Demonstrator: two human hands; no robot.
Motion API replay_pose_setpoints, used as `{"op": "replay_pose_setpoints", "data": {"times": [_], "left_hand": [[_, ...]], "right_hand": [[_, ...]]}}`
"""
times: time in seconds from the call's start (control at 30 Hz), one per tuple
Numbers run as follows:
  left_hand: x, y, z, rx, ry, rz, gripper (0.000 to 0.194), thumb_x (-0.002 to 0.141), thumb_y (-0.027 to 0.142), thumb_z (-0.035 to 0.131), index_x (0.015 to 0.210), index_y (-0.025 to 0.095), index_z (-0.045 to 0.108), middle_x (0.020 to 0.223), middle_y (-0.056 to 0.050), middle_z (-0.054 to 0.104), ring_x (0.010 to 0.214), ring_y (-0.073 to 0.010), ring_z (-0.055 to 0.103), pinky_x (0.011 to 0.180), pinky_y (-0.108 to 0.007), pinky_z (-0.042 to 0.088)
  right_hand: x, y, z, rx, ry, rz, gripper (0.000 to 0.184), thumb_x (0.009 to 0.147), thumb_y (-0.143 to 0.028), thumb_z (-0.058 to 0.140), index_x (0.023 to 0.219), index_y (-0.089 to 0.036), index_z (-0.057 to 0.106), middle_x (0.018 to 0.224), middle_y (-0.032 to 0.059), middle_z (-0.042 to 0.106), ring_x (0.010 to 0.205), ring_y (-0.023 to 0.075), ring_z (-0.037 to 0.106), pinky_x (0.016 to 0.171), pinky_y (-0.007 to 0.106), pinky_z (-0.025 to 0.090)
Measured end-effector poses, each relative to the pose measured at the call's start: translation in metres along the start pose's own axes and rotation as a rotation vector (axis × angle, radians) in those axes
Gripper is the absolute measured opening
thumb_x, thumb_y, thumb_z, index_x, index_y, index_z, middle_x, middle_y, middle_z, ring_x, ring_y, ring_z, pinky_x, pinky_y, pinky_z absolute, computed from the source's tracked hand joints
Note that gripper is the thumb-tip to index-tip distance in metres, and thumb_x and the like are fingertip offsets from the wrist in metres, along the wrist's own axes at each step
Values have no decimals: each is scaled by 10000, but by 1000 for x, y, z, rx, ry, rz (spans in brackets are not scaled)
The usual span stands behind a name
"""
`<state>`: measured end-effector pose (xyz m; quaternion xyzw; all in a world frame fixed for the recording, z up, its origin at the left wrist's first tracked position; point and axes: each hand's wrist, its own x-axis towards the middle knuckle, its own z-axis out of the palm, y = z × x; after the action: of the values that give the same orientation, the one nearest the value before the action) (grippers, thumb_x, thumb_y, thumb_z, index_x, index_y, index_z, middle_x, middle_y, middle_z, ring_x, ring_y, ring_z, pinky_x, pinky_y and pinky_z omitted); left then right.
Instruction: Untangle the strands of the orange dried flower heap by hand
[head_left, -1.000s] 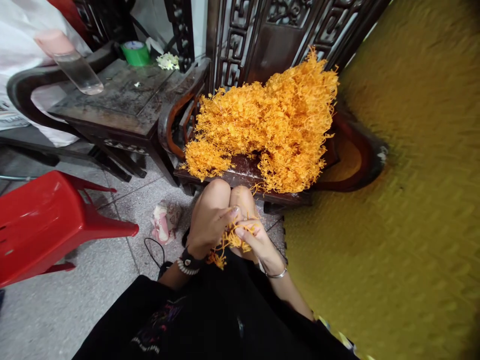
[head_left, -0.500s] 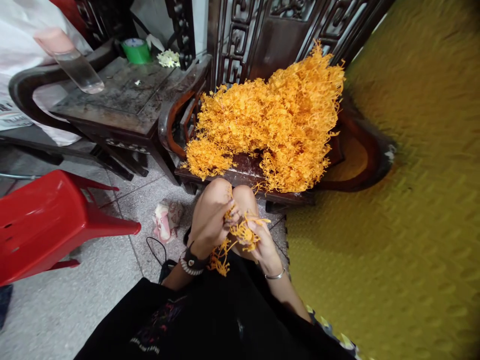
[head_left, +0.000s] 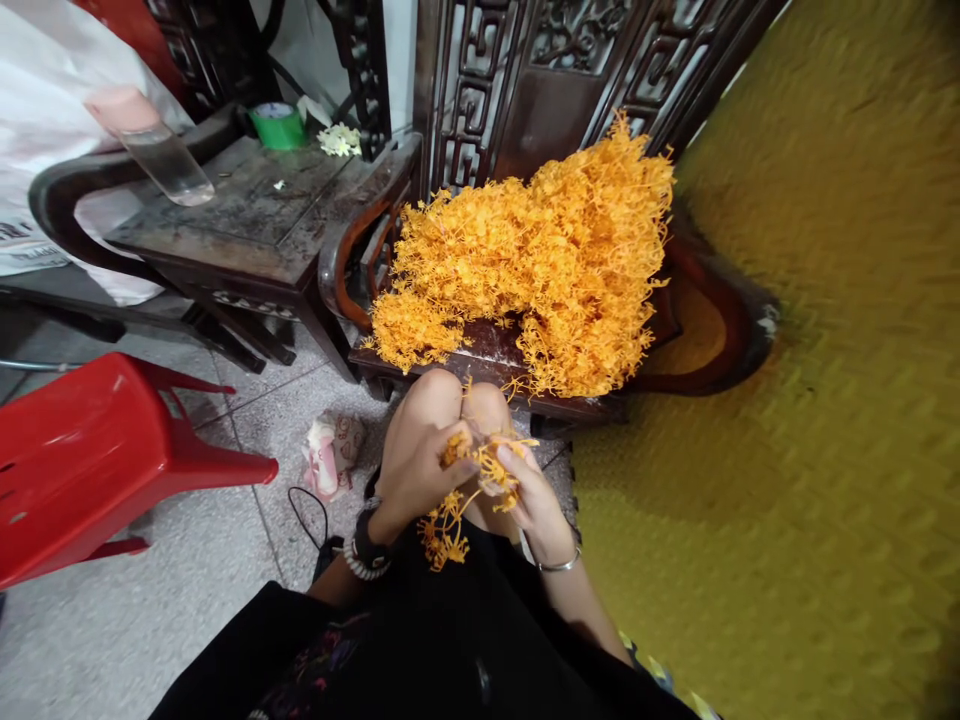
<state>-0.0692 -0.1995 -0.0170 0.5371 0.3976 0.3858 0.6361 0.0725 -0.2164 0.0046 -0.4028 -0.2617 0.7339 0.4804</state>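
Note:
Over my knees, my left hand [head_left: 420, 470] is closed on a small orange stringy cluster [head_left: 454, 450]. Close beside it, my right hand [head_left: 538, 505] pinches another orange stringy cluster [head_left: 495, 470] between thumb and fingers. More orange strands [head_left: 444, 535] dangle below my left hand, above the black cloth on my lap. Beyond my knees a large heap of the same orange stringy material [head_left: 555, 260] lies on a dark carved wooden chair [head_left: 491, 345]. My fingers partly hide what they hold, and its exact kind is unclear.
A red plastic stool [head_left: 97, 450] stands at the left. The dark side table [head_left: 232, 215] carries a pink-capped bottle [head_left: 161, 150], green tape [head_left: 279, 127] and pale flowers [head_left: 340, 140]. A small pink-and-white bag [head_left: 330, 455] lies on the floor. Yellow matting [head_left: 750, 520] rises at the right.
My hands have drawn slightly apart, showing more of the orange strands between them. My left hand has turned, its thumb now pointing toward the right hand. The view has tilted a little.

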Motion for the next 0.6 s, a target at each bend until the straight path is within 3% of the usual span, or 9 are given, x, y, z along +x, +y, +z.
{"op": "replay_pose_setpoints", "data": {"times": [0.1,0.2,0.33,0.43,0.53,0.6], "left_hand": [[2,6,-2,132,7,97,394,826,508,522,642,160,532,594,12,518,617,-118,476,598,-230,403],[5,8,-2,99,-31,107,392,854,448,504,593,157,525,550,18,501,599,-115,485,587,-224,392],[5,5,3,-130,-29,-10,393,788,470,601,585,142,526,494,36,463,500,-73,417,486,-196,327],[3,6,10,-425,-23,-173,456,714,558,644,598,138,511,442,58,414,396,-36,314,392,-178,240],[1,10,14,-666,-28,-280,515,595,575,735,550,158,435,400,89,328,345,-12,239,340,-159,176],[0,10,13,-733,-92,-320,537,559,549,772,519,168,396,383,99,288,327,-4,213,322,-153,148]], "right_hand": [[4,-1,-2,47,-79,154,358,671,-424,749,607,-169,506,389,-117,299,326,10,193,333,159,177],[5,-4,-6,-35,-15,180,337,631,-408,776,622,-155,554,448,-79,447,357,20,314,344,158,243],[4,-1,-6,-92,171,69,296,563,-347,815,671,-169,604,595,-29,602,531,86,527,481,193,421],[0,8,0,0,244,-9,314,544,-368,816,657,-197,578,591,-40,592,511,99,525,485,219,434],[-3,15,6,63,100,-19,351,583,-430,780,557,-195,520,507,-44,519,394,73,412,398,217,360],[-4,17,9,79,-42,-12,406,628,-451,744,491,-191,464,432,-56,427,341,49,305,348,201,274]]}}
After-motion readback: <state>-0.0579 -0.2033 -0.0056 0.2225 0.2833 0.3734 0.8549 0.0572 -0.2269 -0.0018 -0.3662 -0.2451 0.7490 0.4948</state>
